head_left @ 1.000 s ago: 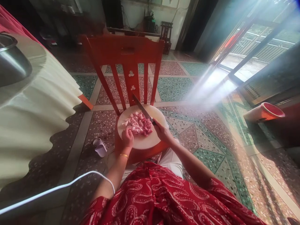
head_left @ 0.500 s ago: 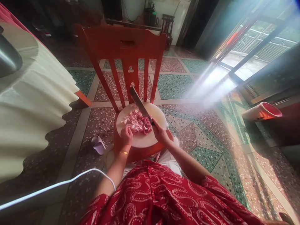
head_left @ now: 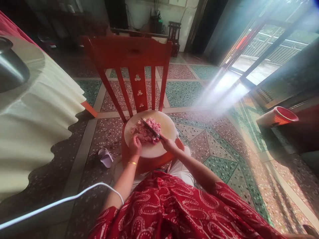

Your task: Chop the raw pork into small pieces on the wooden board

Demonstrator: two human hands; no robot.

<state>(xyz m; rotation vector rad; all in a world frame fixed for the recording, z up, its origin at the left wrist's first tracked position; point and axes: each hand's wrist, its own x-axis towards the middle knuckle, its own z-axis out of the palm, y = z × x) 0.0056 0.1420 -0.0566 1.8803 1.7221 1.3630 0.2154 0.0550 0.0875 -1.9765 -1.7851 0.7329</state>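
Note:
My right hand (head_left: 167, 144) is closed round the handle of a kitchen knife (head_left: 150, 127). The blade points away and to the left, down in a pile of chopped raw meat (head_left: 154, 123). At the near left edge of the pile, my left hand (head_left: 135, 144) is curled with its fingertips against the meat. The fingers partly hide what they grip. Under the meat is a round, pale cutting board (head_left: 169, 124), resting on the seat of a reddish wooden chair (head_left: 128, 49).
A table with a cream cloth (head_left: 47, 109) stands at left, bearing a metal pot (head_left: 12, 68). A lilac slipper (head_left: 105, 157) lies on the floor. A white cable (head_left: 62, 199) crosses by my left arm. To the right is a red-rimmed bin (head_left: 276, 118).
The knife has come down from above the board into the meat, its blade now lower. My left hand stays at the pile's edge. The view has shifted slightly.

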